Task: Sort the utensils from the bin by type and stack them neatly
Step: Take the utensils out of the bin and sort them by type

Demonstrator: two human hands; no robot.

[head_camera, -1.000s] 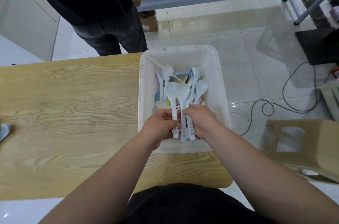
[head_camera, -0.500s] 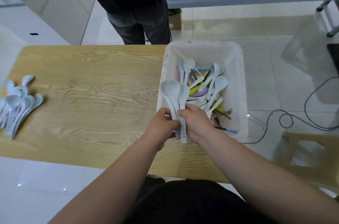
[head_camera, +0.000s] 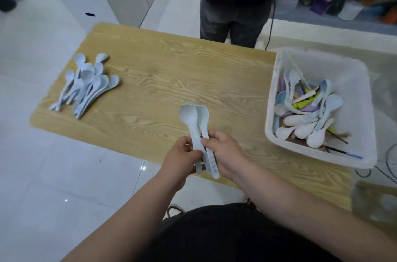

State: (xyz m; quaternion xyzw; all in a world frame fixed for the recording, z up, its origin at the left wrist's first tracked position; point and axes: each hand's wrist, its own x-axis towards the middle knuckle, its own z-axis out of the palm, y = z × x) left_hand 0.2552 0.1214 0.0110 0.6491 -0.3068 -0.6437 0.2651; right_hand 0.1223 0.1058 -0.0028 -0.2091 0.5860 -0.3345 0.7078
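A white rectangular plastic bin [head_camera: 352, 81] sits at the right end of the light wooden table [head_camera: 171, 81], holding a jumble of white, pale blue, purple and yellow-green utensils [head_camera: 309, 111]. Both forearms reach in from below over the table's near edge. The left hand [head_camera: 180, 157] and right hand [head_camera: 225, 154] together pinch the handles of a small bundle of pale blue plastic spoons [head_camera: 194, 116], bowls pointing away. A pile of matching pale blue spoons [head_camera: 86, 83] lies at the table's far left, well apart from the hands.

I wear a plain black garment [head_camera: 225, 238] across my middle. My 2 arms, left forearm [head_camera: 129, 208] and right forearm [head_camera: 300, 203], are bare up to my left hand [head_camera: 179, 154] and right hand [head_camera: 227, 153].
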